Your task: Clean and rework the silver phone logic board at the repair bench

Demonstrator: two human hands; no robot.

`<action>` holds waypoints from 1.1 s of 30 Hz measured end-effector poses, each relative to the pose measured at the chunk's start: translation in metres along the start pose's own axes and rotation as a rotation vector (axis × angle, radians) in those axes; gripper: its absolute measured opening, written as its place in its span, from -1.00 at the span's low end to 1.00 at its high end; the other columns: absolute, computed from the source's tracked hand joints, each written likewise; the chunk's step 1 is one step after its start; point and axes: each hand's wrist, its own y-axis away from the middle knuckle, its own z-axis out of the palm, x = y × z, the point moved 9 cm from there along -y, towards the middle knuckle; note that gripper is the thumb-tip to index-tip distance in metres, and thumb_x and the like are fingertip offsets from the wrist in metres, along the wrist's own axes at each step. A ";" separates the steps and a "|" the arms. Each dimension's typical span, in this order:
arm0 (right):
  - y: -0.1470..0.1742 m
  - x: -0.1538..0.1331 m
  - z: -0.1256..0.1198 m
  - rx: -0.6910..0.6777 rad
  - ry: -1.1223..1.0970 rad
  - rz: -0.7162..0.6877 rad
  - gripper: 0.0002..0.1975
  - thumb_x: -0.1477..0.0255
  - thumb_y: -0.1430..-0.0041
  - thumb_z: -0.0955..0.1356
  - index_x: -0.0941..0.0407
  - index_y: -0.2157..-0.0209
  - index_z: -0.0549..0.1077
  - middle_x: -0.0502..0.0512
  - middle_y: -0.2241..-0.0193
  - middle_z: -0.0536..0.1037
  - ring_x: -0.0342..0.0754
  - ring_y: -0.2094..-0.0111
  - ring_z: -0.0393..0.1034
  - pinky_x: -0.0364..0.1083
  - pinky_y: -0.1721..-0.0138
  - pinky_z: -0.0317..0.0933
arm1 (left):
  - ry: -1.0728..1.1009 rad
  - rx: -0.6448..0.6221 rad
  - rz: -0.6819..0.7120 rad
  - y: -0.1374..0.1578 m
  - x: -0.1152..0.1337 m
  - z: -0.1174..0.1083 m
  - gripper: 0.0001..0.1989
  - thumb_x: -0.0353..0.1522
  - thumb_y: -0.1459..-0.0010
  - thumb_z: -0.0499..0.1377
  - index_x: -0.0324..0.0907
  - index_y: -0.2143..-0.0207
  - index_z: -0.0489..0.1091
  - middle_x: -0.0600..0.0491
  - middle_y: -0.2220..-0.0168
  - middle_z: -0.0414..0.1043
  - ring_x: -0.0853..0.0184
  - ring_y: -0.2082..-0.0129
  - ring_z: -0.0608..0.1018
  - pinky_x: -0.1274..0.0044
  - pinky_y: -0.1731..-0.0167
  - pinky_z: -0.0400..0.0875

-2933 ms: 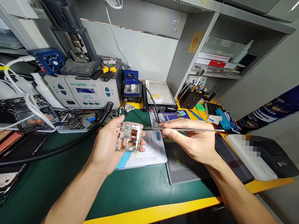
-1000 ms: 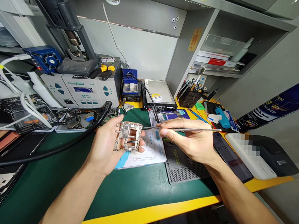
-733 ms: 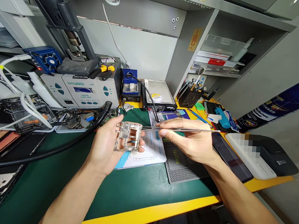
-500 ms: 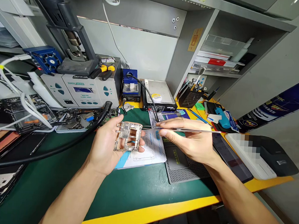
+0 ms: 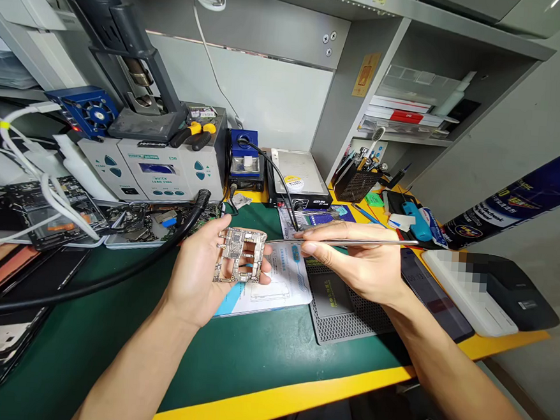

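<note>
My left hand [image 5: 197, 265] is closed around the edges of a small phone circuit board [image 5: 233, 251], held up with its chip side facing me. The board has cut-out openings, and fingertips show past its right edge. My right hand [image 5: 363, 260] pinches a pair of thin metal tweezers [image 5: 354, 242] that lie almost level. Their tips point left, close to the board's upper right corner; I cannot tell whether they touch it. Under the hands lies a white and blue printed sheet [image 5: 269, 292], with a grey perforated mat [image 5: 339, 316] to its right.
A hot air station [image 5: 153, 169] stands at the back left, its black hose [image 5: 111, 297] crossing the left side. Trays of circuit boards [image 5: 140, 219] sit beside it. Right of the mat are a phone [image 5: 439, 298], a white case [image 5: 461, 293] and a tilted blue spray can [image 5: 521, 195].
The tweezers' rear end has risen slightly, and my right hand has shifted a little. My left hand and the board stay in nearly the same place.
</note>
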 end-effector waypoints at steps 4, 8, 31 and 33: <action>0.000 -0.003 0.000 0.006 0.017 -0.023 -0.90 0.57 -0.03 0.50 0.09 0.38 0.64 0.05 0.41 0.69 -0.08 0.41 0.58 -0.13 0.34 0.53 | -0.005 0.019 -0.005 0.001 0.000 0.001 -0.59 -0.28 -0.25 -0.04 -0.40 0.42 0.46 -0.24 0.47 0.53 0.13 0.61 0.55 0.28 0.55 0.50; 0.001 -0.004 0.002 0.005 0.009 -0.014 -0.87 0.58 -0.04 0.49 0.07 0.37 0.64 0.06 0.40 0.69 -0.08 0.39 0.58 -0.11 0.32 0.54 | -0.002 0.015 -0.008 0.002 0.001 0.002 -0.60 -0.28 -0.25 -0.04 -0.39 0.41 0.46 -0.24 0.46 0.54 0.15 0.61 0.55 0.30 0.54 0.50; 0.000 -0.001 0.002 -0.004 0.002 -0.011 -0.89 0.59 -0.04 0.49 0.12 0.36 0.64 0.10 0.38 0.69 -0.07 0.37 0.59 -0.12 0.30 0.53 | -0.009 0.008 -0.005 0.001 -0.001 0.001 -0.57 -0.27 -0.26 -0.05 -0.41 0.40 0.47 -0.25 0.45 0.54 0.11 0.59 0.56 0.27 0.52 0.51; 0.001 0.000 0.002 0.000 0.001 -0.005 -0.87 0.59 -0.04 0.49 0.09 0.35 0.64 0.08 0.38 0.69 -0.07 0.37 0.59 -0.12 0.31 0.53 | -0.013 0.009 -0.005 0.001 0.000 0.001 -0.57 -0.27 -0.26 -0.05 -0.42 0.40 0.48 -0.25 0.44 0.55 0.11 0.58 0.57 0.27 0.52 0.51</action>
